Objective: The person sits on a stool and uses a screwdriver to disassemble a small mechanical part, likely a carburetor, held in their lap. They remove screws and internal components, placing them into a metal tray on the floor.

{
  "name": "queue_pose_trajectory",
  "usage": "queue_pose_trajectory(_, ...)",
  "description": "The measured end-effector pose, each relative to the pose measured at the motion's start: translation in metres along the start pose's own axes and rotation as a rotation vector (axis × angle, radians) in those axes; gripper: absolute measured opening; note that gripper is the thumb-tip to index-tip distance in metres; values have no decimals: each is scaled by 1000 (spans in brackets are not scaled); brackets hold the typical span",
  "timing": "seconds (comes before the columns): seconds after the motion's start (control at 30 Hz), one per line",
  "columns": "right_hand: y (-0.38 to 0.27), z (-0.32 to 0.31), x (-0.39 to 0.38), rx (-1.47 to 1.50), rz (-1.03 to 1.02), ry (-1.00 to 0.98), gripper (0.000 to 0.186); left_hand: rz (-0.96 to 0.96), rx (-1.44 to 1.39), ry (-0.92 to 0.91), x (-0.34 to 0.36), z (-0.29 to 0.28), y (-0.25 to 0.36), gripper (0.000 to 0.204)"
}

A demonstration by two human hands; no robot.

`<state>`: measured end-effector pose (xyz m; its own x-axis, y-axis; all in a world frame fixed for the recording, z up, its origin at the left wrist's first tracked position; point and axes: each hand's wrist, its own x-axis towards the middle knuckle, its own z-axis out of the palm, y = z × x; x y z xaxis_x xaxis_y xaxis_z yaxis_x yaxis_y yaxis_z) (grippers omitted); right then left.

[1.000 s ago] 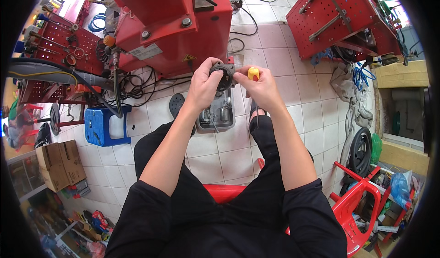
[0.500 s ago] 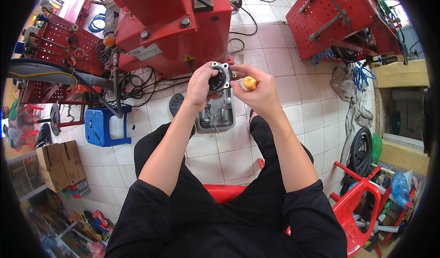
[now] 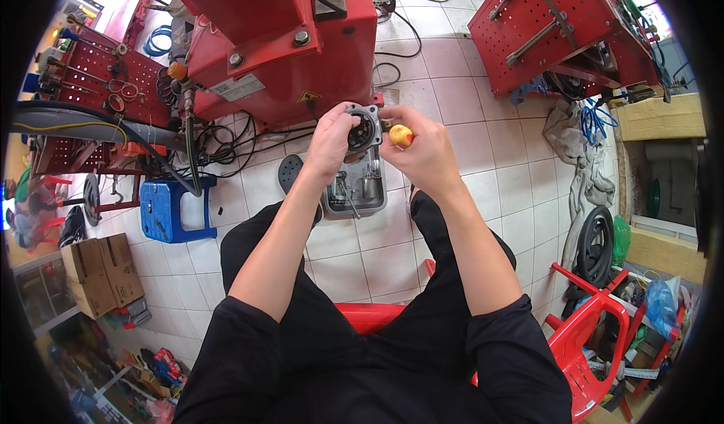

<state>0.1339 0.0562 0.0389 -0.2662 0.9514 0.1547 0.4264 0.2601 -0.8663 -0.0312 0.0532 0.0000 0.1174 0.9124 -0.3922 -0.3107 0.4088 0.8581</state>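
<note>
My left hand (image 3: 330, 143) grips a round metal housing (image 3: 365, 128) with a square flange and bolt holes, thumb at its dark open centre. At its right side, my right hand (image 3: 427, 153) holds a screwdriver by the yellow handle (image 3: 401, 136), seen end-on; the shaft is hidden. My right forefinger reaches to the flange’s edge, beside a small part I cannot make out. Below both hands, a grey tray (image 3: 346, 214) of metal parts and tools rests between my feet.
A large red machine (image 3: 279, 77) with hoses stands ahead. Red perforated tool carts (image 3: 528, 39) flank it. A blue stool (image 3: 170, 224) and cardboard boxes (image 3: 102, 273) are at left; a red chair (image 3: 581, 364) and tyre (image 3: 596, 247) are at right. Cables lie on the tiled floor.
The housing has turned, showing more of its silver flange. My right hand has tilted the screwdriver until the handle faces me end-on, and its forefinger has moved out to the flange.
</note>
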Motion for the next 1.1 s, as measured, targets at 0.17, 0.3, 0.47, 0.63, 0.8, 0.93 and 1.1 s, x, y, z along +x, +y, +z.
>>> queue_pose_trajectory(0.17,1,6,-1,-81,-60,70,30,41,7,29,-1,3,1,18)
queue_pose_trajectory(0.3,3,9,-3,-132,-47,85,29,79,-13,93,-3,10,4,18)
queue_pose_trajectory(0.47,2,10,-3,30,60,79,29,125,-37,57,0,0,2,15)
queue_pose_trajectory(0.63,11,6,0,234,205,-22,30,271,173,51,4,-3,-7,18)
queue_pose_trajectory(0.8,18,7,1,205,251,-45,22,352,335,50,4,-2,-9,17)
queue_pose_trajectory(0.93,9,4,2,114,298,-67,20,374,492,105,-1,3,-4,24)
queue_pose_trajectory(1.1,1,3,4,40,330,-65,23,426,618,161,-5,7,0,27)
